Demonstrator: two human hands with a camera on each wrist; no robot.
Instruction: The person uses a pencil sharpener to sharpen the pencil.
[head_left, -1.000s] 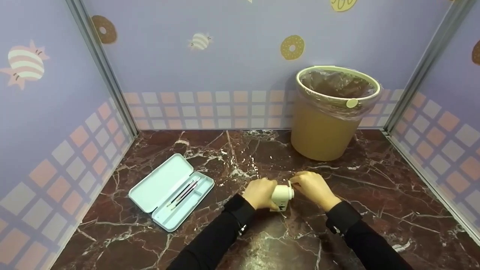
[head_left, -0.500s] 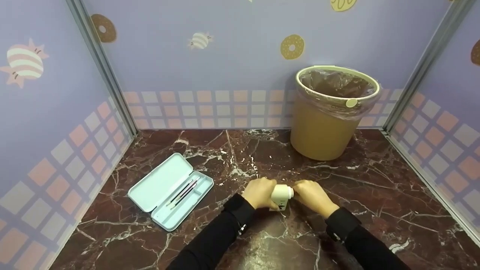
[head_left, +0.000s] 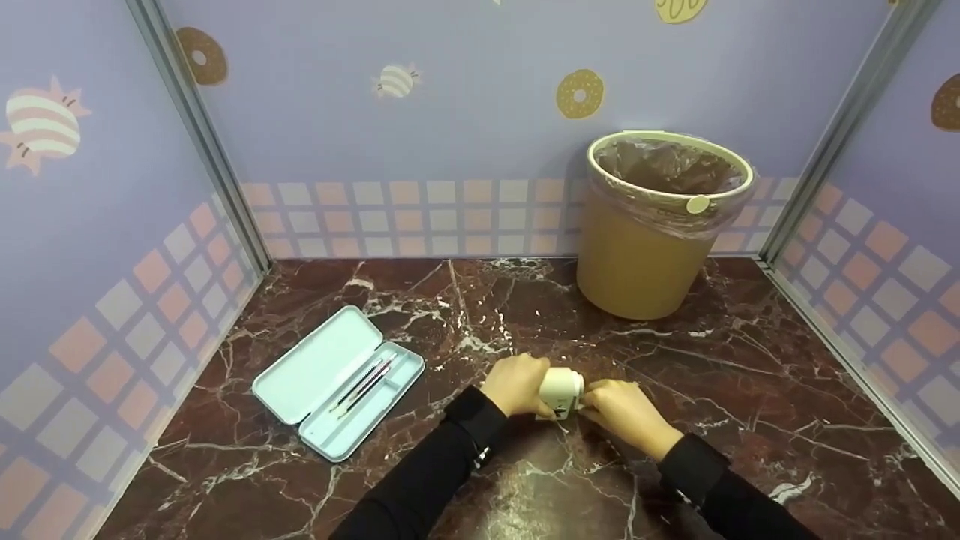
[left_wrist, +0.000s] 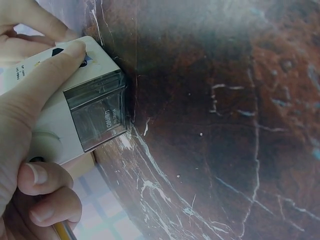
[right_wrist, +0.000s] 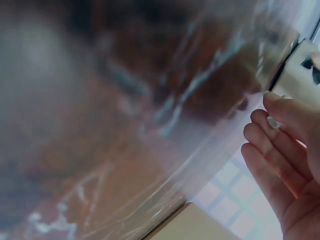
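Note:
My left hand [head_left: 516,384] grips a white crank pencil sharpener [head_left: 556,384], steadying it on the marble-patterned table. In the left wrist view, the thumb lies along the printed side of the sharpener [left_wrist: 47,85], beside its clear shavings drawer [left_wrist: 100,110]. A thin yellow stick [left_wrist: 63,231], perhaps a pencil, shows below the curled fingers. My right hand [head_left: 626,416] is at the other end of the sharpener, its thumb and forefinger pinching the crank handle. A small white bit of the handle [right_wrist: 273,122] peeks out between the fingers in the right wrist view; the rest is hidden.
A light blue pencil case [head_left: 315,367] lies open on the left, with several pencils [head_left: 364,386] in it. At the back right stands a tan trash bin [head_left: 645,262] lined with a clear bag. Patterned walls [head_left: 450,135] enclose the table [head_left: 480,307] at the back and sides.
My right hand has moved down around the sharpener's end, carrying the crank handle from the top to lower down. The left hand and sharpener stay in place.

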